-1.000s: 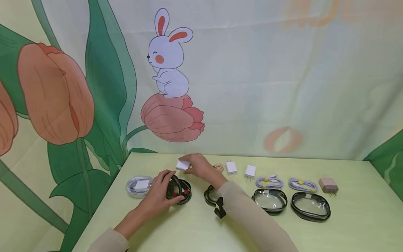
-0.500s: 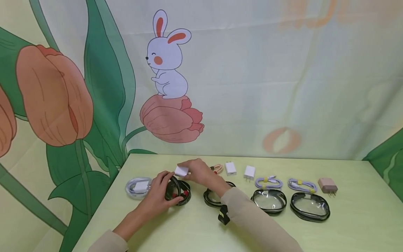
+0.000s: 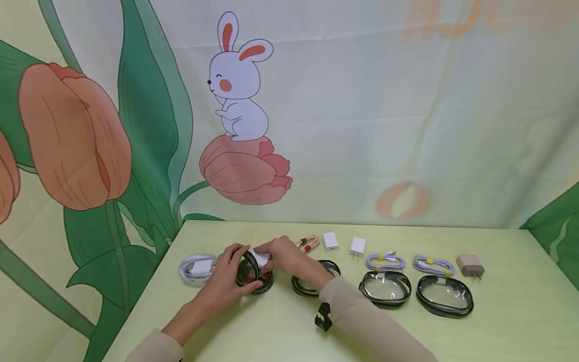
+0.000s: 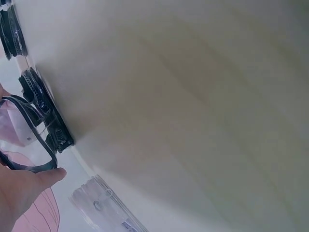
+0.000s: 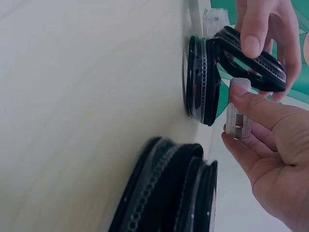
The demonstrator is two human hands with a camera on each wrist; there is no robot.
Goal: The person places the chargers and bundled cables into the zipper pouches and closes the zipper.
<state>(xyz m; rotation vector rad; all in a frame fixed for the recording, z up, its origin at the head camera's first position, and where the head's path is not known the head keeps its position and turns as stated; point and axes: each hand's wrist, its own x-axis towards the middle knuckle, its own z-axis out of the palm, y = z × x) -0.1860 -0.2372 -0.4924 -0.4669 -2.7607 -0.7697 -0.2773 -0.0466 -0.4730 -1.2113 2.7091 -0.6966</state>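
Observation:
My left hand [image 3: 221,276] grips the raised lid of a small black-edged clear zip case [image 3: 270,282], with fingers above and thumb below. Something red shows inside its base. In the right wrist view the lid [image 5: 274,72] tilts away from the upright-looking base [image 5: 205,79]. My right hand [image 3: 287,256] pinches a white charger plug [image 5: 239,116] between thumb and fingers, right beside the open case. The head view shows only part of the plug, behind the lid. In the left wrist view the thumb [image 4: 50,176] presses the lid's black edge.
Left of the hands lies a clear pouch [image 3: 197,270] holding a white item. More black-edged zip cases [image 3: 384,289] [image 3: 445,296] stand to the right. Behind them are white chargers [image 3: 330,241] [image 3: 358,247], purple cables [image 3: 385,261], a pinkish charger [image 3: 470,265] and an orange cable [image 3: 308,243].
My right hand has brought the white charger plug down and nearer to the open zip case, from behind it. The left hand keeps its hold on the lid.

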